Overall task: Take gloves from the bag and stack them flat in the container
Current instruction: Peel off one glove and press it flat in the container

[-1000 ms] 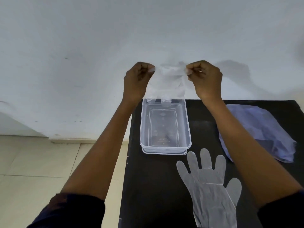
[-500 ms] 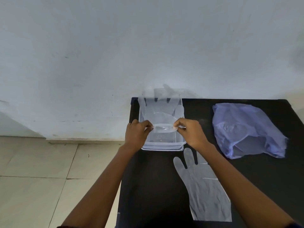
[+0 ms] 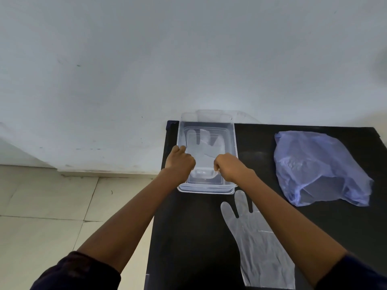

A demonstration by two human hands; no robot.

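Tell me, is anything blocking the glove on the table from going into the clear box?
Only the person's own right forearm, which lies across the spare glove. The clear container is open on top, with one glove already lying inside.

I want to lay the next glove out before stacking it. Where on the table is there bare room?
The black table is bare between the container and the blue bag, and near the right edge below the bag. Left of the flat glove there is a strip. Both hands, left hand and right hand, crowd the container.
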